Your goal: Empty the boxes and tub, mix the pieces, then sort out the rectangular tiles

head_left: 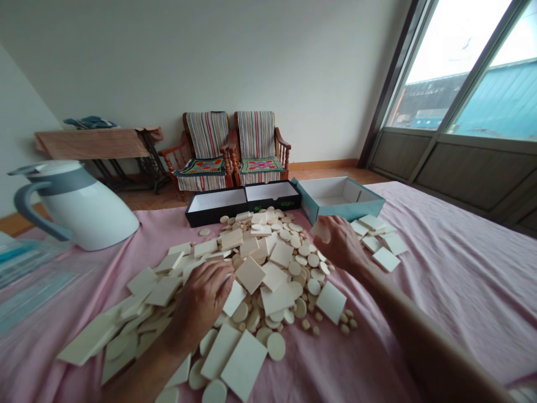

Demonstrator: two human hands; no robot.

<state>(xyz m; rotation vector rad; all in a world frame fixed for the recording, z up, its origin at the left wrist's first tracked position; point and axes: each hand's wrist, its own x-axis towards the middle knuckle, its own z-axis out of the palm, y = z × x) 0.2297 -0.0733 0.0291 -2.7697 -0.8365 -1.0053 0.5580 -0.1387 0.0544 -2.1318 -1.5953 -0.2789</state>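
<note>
A big heap of cream wooden pieces (pixel 268 263), squares, rectangles and round discs, lies on a pink tablecloth (pixel 440 280). My left hand (pixel 201 299) rests palm down on the heap, fingers curled over a square tile near its middle. My right hand (pixel 339 240) hovers at the heap's far right side, fingers closed around a pale piece (pixel 321 230). Just beyond it stands an open light-blue box (pixel 335 198). A small group of square tiles (pixel 380 238) lies to the right of that hand.
Two open black boxes with white insides (pixel 243 202) stand behind the heap. A white jug with a grey handle (pixel 75 204) stands at the left. Blurred blue-and-clear items sit at the near left edge. Two striped armchairs, a wooden side table and large windows lie beyond.
</note>
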